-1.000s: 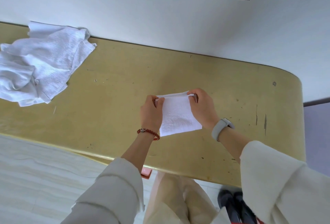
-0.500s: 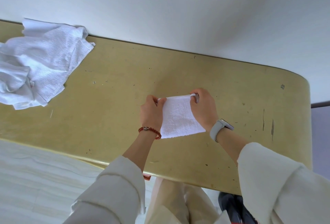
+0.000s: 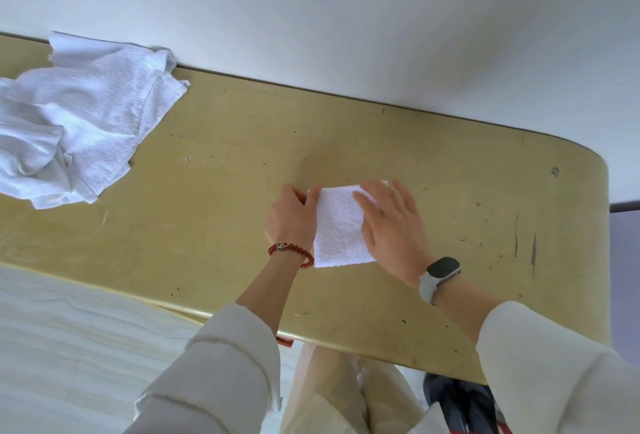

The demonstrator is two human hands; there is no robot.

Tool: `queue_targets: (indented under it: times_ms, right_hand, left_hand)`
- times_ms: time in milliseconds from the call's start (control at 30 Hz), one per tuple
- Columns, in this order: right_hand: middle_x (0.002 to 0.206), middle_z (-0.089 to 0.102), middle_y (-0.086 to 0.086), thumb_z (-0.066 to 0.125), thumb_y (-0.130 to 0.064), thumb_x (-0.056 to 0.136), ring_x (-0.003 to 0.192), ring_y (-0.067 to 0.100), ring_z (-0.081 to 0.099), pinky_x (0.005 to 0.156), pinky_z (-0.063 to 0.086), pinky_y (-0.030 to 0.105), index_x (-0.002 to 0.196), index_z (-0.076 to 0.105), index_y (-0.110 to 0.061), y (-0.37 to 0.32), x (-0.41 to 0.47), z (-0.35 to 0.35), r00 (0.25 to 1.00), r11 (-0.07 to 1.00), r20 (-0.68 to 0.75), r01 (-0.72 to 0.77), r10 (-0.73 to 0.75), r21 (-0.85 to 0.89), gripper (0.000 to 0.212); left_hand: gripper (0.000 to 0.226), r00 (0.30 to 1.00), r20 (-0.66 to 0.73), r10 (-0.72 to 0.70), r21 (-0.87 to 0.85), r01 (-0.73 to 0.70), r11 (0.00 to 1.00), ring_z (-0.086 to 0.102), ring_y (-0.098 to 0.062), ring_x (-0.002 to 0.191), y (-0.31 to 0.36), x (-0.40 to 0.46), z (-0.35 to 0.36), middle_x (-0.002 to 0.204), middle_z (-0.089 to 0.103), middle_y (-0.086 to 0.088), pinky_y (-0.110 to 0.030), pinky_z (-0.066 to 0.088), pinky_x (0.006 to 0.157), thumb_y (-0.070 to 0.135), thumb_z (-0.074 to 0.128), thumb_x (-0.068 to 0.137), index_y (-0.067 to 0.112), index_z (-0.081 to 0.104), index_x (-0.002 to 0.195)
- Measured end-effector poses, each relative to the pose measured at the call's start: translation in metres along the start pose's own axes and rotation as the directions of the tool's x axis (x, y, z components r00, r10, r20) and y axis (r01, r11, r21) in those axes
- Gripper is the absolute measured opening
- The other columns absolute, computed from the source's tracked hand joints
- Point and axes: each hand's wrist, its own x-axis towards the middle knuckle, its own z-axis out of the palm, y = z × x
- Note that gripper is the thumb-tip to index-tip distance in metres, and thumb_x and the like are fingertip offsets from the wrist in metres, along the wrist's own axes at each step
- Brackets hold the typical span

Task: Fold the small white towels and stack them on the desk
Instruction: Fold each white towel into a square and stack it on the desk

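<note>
One folded towel (image 3: 341, 225) lies flat mid-tabletop (image 3: 214, 225). The left hand (image 3: 289, 222) has its grip pinching the towel's left edge; the right hand (image 3: 391, 225) presses flat-fingered. One crumpled towel pile (image 3: 79, 122) sits well apart at the far-left edge.

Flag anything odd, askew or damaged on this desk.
Only the crumpled towels heaped at the far-left end, unfolded, and dark scuffs near the desk right end. The folded towel lies square under both hands.
</note>
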Motion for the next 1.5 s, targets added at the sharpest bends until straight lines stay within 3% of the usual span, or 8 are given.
queue_targets:
  times_ms: [167,300,567,767,900,1000,1167,1500]
  right_hand:
    - [0.138,0.047,0.014,0.031,-0.027,0.091,0.128,0.035,0.042,0.110,0.029,0.050,0.131,0.049,-0.013,-0.006,-0.004,0.020,0.959,0.991,0.273,0.107,-0.081,-0.081,0.046]
    - [0.143,0.041,0.012,0.027,-0.035,0.092,0.132,0.037,0.036,0.109,0.020,0.048,0.139,0.036,-0.019,-0.005,0.000,0.028,0.949,0.990,0.307,0.104,-0.072,-0.090,0.050]
    - [0.144,0.038,0.014,0.024,-0.035,0.095,0.134,0.036,0.033,0.111,0.017,0.046,0.140,0.034,-0.017,-0.002,-0.001,0.028,0.954,0.992,0.285,0.111,-0.091,-0.054,0.049]
    - [0.116,0.061,0.012,0.037,-0.017,0.090,0.112,0.027,0.053,0.092,0.048,0.038,0.107,0.061,-0.005,0.002,-0.003,-0.001,0.984,0.943,-0.030,-0.162,0.178,0.290,0.032]
    - [0.109,0.056,0.007,0.050,-0.022,0.089,0.104,0.027,0.049,0.088,0.040,0.036,0.106,0.058,-0.008,-0.001,0.003,-0.017,0.751,0.716,0.222,-0.660,0.622,0.228,0.023]
    - [0.109,0.056,0.002,0.051,-0.030,0.090,0.105,0.023,0.049,0.090,0.038,0.035,0.106,0.057,-0.013,-0.001,0.008,-0.015,0.546,0.535,0.396,-0.831,0.738,0.150,0.024]
    - [0.063,0.036,0.000,0.049,-0.021,0.084,0.072,0.024,0.038,0.055,0.027,0.026,0.055,0.034,-0.022,0.001,0.021,-0.003,0.448,0.457,0.505,-0.882,0.738,0.116,0.033]
    - [0.080,0.054,-0.004,0.052,-0.017,0.089,0.078,0.019,0.052,0.063,0.040,0.024,0.092,0.049,-0.012,-0.014,0.010,-0.037,0.605,0.417,0.465,-0.791,0.647,0.449,0.007]
  left_hand:
    - [0.025,0.830,-0.287,0.478,0.106,-0.468,0.877,0.056,-0.026,0.089,-0.021,-0.017,0.008,0.101,0.061,-0.008,-0.033,0.044,0.070,0.017,0.039,0.092,0.007,0.059,0.101]
    - [0.041,0.641,-0.054,0.765,0.404,-0.687,0.604,0.036,-0.021,0.127,-0.049,-0.025,0.024,0.134,0.052,-0.010,-0.036,0.033,0.095,0.023,0.031,0.094,0.005,0.048,0.127]
    - [0.060,0.786,0.188,0.589,0.547,-0.582,0.602,0.035,-0.038,0.132,-0.054,-0.019,0.024,0.146,0.036,-0.010,-0.060,0.021,0.103,0.045,0.008,0.097,0.008,0.027,0.140]
    - [0.041,0.852,-0.086,0.517,0.233,-0.487,0.842,0.043,-0.028,0.126,-0.042,-0.024,0.009,0.134,0.050,-0.009,-0.041,0.026,0.104,0.027,0.037,0.092,0.011,0.053,0.125]
    - [0.028,0.992,-0.108,0.064,0.020,-0.062,0.998,0.039,-0.019,0.115,-0.025,-0.022,0.002,0.119,0.053,-0.001,-0.034,0.024,0.095,0.031,0.050,0.091,0.020,0.060,0.115]
    - [0.026,0.999,-0.045,0.013,0.009,-0.013,1.000,0.042,-0.016,0.111,-0.019,-0.019,0.002,0.110,0.059,0.005,-0.029,0.023,0.087,0.034,0.053,0.087,0.021,0.060,0.108]
    - [0.026,1.000,0.012,-0.007,0.151,0.005,0.989,0.045,-0.020,0.110,-0.009,-0.011,0.001,0.107,0.061,0.000,-0.032,0.028,0.090,0.032,0.049,0.088,0.016,0.060,0.104]
    - [0.019,0.997,0.050,0.063,-0.400,-0.037,0.916,0.055,-0.013,0.088,-0.012,-0.039,-0.026,0.095,0.061,0.000,-0.021,0.043,0.078,0.019,0.059,0.087,0.006,0.058,0.101]
